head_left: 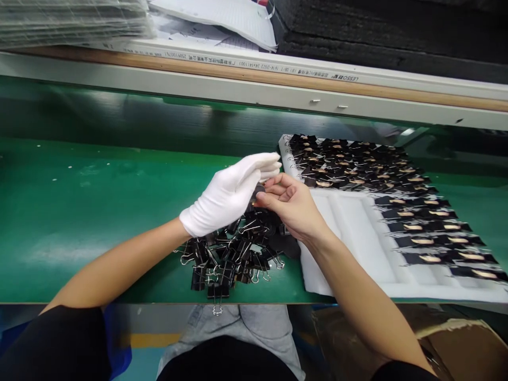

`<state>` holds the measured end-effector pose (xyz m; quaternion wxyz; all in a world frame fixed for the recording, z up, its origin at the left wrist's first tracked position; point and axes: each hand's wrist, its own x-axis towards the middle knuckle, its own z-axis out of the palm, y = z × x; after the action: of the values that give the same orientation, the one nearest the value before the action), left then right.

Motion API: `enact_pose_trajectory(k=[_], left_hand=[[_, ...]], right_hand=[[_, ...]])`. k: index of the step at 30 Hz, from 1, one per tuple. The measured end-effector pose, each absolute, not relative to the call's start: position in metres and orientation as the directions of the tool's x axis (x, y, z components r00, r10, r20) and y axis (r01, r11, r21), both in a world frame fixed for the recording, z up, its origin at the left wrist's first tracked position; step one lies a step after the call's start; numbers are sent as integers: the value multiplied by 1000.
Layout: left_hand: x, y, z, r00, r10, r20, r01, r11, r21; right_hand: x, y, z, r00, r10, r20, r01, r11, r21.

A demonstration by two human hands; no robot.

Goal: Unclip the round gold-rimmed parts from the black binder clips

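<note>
My left hand [234, 188], in a white glove, has its fingers pressed together and its thumb against a small dark round piece [259, 190]. My bare right hand [291, 203] pinches the same piece between thumb and fingers, close against the gloved hand. Part of the piece is hidden by the fingers. Beneath both hands lies a loose heap of black binder clips [226, 259] with silver wire handles. At the heap's right side are flat dark round pieces [286, 244], partly covered by my right wrist.
On the right stands a white foam tray [365, 241] with rows of binder clips [357, 159] gripping dark pieces with beige centres. A shelf edge [222, 76] crosses the back, bearing papers [222, 24] and black foam blocks [389, 37]. A cardboard box [464, 349] is below the green table [99, 211].
</note>
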<state>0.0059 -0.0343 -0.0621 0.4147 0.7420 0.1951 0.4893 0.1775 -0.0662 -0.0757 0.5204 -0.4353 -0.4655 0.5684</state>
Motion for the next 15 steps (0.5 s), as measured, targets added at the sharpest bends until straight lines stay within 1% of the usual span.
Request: enact_pose_trajectory(k=[2, 4, 6, 8, 11, 13, 15], left_hand=[[4, -32, -59, 436, 702, 563, -127, -571, 811], [-1, -29, -54, 400, 731, 553, -85, -571, 816], [-6, -26, -49, 401, 755, 518, 9, -569, 822], [-9, -24, -46, 452, 772, 447, 138, -555, 820], [-12, -26, -44, 528, 762, 374, 299, -579, 759], [-12, -28, -44, 547, 753, 365, 357, -605, 712], [-14, -29, -41, 548, 756, 359, 396, -612, 685]], right_hand=[[178, -66, -75, -48, 999, 6, -209, -4, -978], [180, -65, -74, -19, 1000, 20, -215, 16, -977], [182, -64, -72, 2, 1000, 30, -219, 30, -975], [183, -64, -70, 18, 999, 43, -235, 46, -971], [184, -64, -69, 11, 998, 55, -251, 56, -966], [184, -66, -69, -17, 997, 72, -203, 67, -977], [186, -68, -68, -55, 991, 119, -85, 114, -990]])
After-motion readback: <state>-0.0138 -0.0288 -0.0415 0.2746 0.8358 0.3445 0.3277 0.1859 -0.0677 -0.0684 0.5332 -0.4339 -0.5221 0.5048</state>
